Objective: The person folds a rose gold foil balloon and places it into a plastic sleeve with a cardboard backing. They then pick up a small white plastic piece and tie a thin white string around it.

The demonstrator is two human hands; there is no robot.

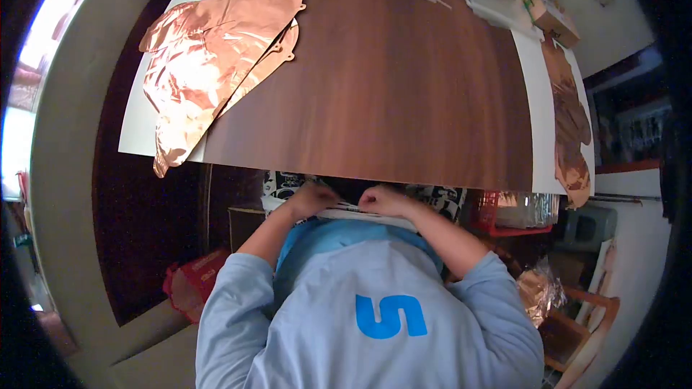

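Both hands are at my waist, just below the table's front edge. My left hand has its fingers bent down on a white cloth band running across my waist. Close beside it, my right hand is closed at the same band, with thumb and fingers together. The fingertips are partly hidden. Around the hands shows black-and-white patterned fabric. Below the band is my light blue shirt.
A brown wood-look table stands in front. Shiny copper-coloured sheets lie at its left, and another copper-coloured sheet at its right edge. A small box sits at the back right. A red basket is below right, a red bag below left.
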